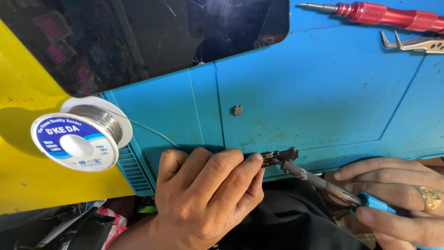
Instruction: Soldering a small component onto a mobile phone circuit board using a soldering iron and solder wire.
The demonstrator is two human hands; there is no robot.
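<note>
My left hand (206, 194) pinches a small dark metal part (280, 156) at the near edge of the blue work mat (300, 88), and a thin solder wire (152, 131) runs from the spool to this hand. My right hand (393, 199), with a gold ring, grips a soldering iron with a blue handle (319, 180). The iron's tip touches the small part. A tiny square component (237, 110) lies loose on the mat above my left hand.
A white solder spool (81, 134) rests at the left on a yellow surface (18, 92). A cracked dark screen (138, 37) lies across the top left. A red screwdriver (384, 13) and metal tweezers (416, 44) sit at the top right.
</note>
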